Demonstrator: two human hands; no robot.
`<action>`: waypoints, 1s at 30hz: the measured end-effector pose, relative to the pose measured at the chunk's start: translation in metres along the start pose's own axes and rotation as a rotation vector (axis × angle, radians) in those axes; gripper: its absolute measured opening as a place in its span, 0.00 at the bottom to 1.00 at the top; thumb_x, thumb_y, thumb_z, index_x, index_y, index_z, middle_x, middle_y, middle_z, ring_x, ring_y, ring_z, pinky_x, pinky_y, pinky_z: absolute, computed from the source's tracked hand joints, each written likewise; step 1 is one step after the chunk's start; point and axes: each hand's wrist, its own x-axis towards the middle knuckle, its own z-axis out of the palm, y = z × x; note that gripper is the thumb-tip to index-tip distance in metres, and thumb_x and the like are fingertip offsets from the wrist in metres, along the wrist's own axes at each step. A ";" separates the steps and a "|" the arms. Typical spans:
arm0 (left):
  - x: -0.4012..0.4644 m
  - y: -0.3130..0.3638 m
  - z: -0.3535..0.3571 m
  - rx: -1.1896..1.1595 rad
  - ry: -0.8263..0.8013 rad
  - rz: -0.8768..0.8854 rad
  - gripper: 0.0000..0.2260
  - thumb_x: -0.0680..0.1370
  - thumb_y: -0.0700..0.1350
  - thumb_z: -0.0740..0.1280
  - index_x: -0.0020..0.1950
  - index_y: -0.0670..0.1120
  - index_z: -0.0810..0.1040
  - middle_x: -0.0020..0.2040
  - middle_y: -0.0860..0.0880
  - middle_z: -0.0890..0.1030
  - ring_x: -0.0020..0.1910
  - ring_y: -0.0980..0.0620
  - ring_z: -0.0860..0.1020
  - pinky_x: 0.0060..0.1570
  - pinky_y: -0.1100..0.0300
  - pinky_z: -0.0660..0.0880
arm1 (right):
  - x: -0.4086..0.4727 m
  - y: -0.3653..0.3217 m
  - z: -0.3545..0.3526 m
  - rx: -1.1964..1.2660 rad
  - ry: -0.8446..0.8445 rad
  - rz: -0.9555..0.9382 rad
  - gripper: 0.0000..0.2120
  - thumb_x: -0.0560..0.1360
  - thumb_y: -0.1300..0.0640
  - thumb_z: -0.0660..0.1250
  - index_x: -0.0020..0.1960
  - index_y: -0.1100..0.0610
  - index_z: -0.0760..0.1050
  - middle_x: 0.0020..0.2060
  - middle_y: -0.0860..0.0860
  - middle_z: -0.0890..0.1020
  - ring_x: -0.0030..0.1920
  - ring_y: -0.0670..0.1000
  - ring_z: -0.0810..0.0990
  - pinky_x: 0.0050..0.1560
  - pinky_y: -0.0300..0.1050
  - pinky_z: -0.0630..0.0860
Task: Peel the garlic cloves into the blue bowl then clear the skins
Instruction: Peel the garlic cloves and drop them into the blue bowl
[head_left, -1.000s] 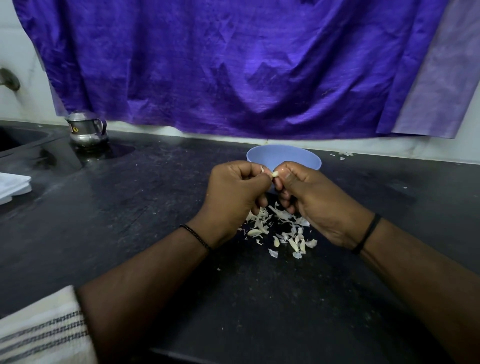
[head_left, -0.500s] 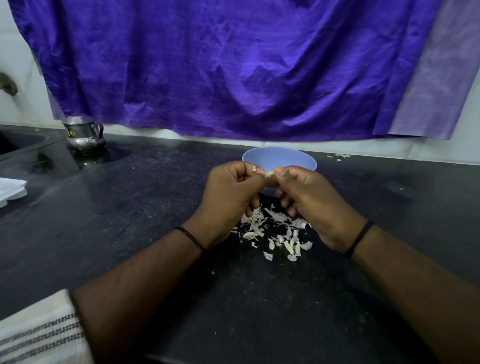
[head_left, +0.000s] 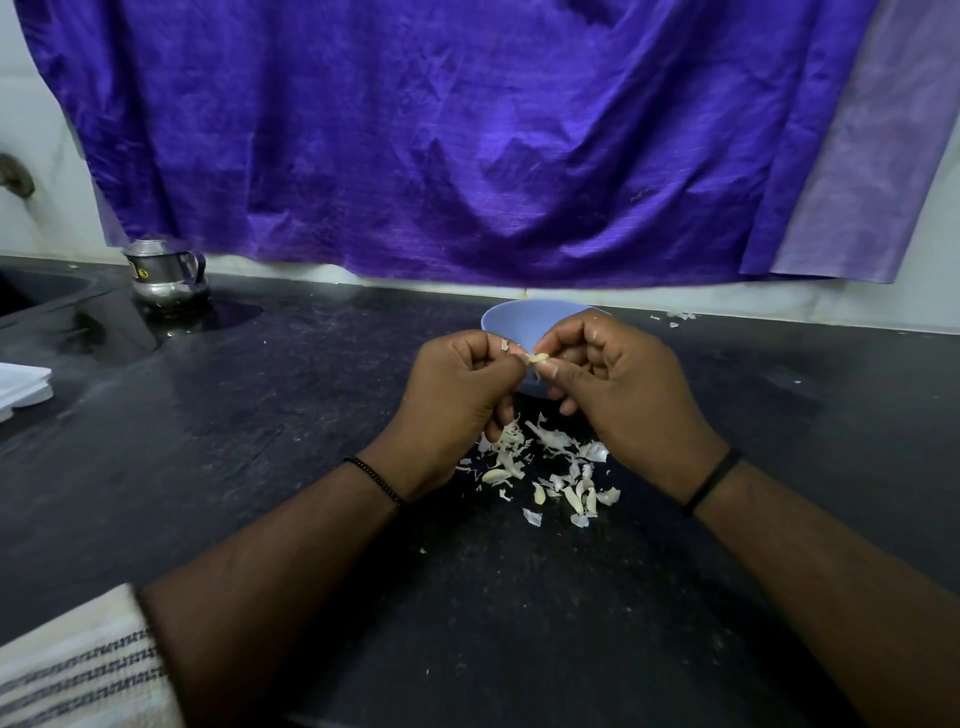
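the only mark i can pick out is a small yellow sticker on the steel pot (head_left: 165, 278) at the far left of the worktop (head_left: 260, 441); its print is too small for me to read. my left hand (head_left: 457, 395) and right hand (head_left: 618, 395) meet knuckle to knuckle above the worktop, fingers curled, both pinching one garlic clove (head_left: 538, 358) between thumb and fingertips. the blue bowl (head_left: 519, 325) sits just behind the hands, partly hidden by them. loose skins (head_left: 545, 467) lie scattered on the worktop below my wrists. each wrist wears a dark band, and a purple cloth (head_left: 467, 140) hangs across the wall behind.
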 end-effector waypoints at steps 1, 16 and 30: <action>0.000 0.000 0.000 0.000 0.003 0.001 0.06 0.79 0.34 0.65 0.48 0.31 0.78 0.24 0.44 0.73 0.20 0.53 0.68 0.21 0.63 0.67 | 0.000 0.000 0.000 0.015 0.006 0.000 0.08 0.76 0.64 0.71 0.46 0.52 0.79 0.34 0.48 0.82 0.35 0.45 0.81 0.35 0.40 0.78; -0.001 -0.003 -0.001 0.110 0.011 0.125 0.10 0.81 0.43 0.66 0.43 0.38 0.77 0.26 0.46 0.73 0.21 0.55 0.69 0.21 0.64 0.67 | 0.003 -0.009 -0.003 0.333 0.089 0.014 0.06 0.76 0.68 0.69 0.48 0.58 0.79 0.41 0.58 0.84 0.38 0.51 0.81 0.39 0.43 0.81; -0.005 0.001 -0.001 0.204 0.026 0.286 0.04 0.78 0.40 0.70 0.48 0.46 0.85 0.30 0.63 0.80 0.21 0.60 0.72 0.25 0.70 0.68 | -0.001 -0.011 0.001 0.263 0.123 0.094 0.06 0.75 0.67 0.71 0.49 0.59 0.82 0.36 0.52 0.86 0.34 0.46 0.81 0.35 0.38 0.79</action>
